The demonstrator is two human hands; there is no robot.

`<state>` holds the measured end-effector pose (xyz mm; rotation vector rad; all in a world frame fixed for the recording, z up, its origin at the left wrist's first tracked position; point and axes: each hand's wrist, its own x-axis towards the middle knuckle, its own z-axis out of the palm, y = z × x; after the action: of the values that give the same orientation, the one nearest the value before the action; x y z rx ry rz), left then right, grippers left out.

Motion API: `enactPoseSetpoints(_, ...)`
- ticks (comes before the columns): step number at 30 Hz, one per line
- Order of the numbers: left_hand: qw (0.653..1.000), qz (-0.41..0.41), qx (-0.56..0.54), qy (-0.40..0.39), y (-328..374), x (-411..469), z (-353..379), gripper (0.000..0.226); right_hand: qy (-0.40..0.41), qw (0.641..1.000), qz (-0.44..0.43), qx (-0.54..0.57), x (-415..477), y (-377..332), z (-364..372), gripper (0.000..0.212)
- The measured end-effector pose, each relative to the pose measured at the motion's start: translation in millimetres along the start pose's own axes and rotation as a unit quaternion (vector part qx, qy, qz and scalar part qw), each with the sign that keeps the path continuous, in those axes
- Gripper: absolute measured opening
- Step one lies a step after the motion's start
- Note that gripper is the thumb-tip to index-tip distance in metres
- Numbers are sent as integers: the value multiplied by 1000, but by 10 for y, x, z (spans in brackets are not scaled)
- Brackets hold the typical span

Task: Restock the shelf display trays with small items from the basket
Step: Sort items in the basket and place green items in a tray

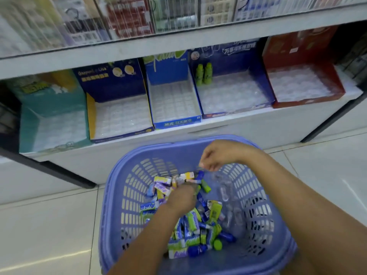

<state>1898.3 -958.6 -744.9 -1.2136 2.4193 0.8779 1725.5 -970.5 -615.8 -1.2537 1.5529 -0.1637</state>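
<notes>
A basket point(111, 205) sits on the floor point(49, 225) just before a low shelf point(238, 133), small items point(190, 231) heaped inside it. Five display trays point(174, 124) stand side by side on the shelf, two bottles point(204, 73) at the back of the fourth from the left.

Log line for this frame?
phase: picking | left hand: digging among items in basket | right hand: apparently pinching clear plastic | dark blue tray: two green bottles

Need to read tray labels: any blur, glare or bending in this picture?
Head view: upper-shelf goods are smeared by motion blur; the blue tray label is soft; items in the basket look sharpest; a glare streak lies on the floor tiles lower left; wide-angle bends the shelf edge.
</notes>
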Motion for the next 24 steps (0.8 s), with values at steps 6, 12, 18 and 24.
enactPoseSetpoints(6,998,17,64,2,-172,-26,282,51,18,961,127,-243,528,713,648,23)
enactPoseSetpoints(12,985,-46,155,61,-49,151,347,33,83,958,179,-210,989,993,954,29)
enactPoseSetpoints(18,981,-92,145,93,-70,328,437,43,108,967,158,-167,1221,1140,1100,30)
enactPoseSetpoints(24,979,-56,170,102,-98,347,455,34,16,982,175,-73,1076,1106,908,29)
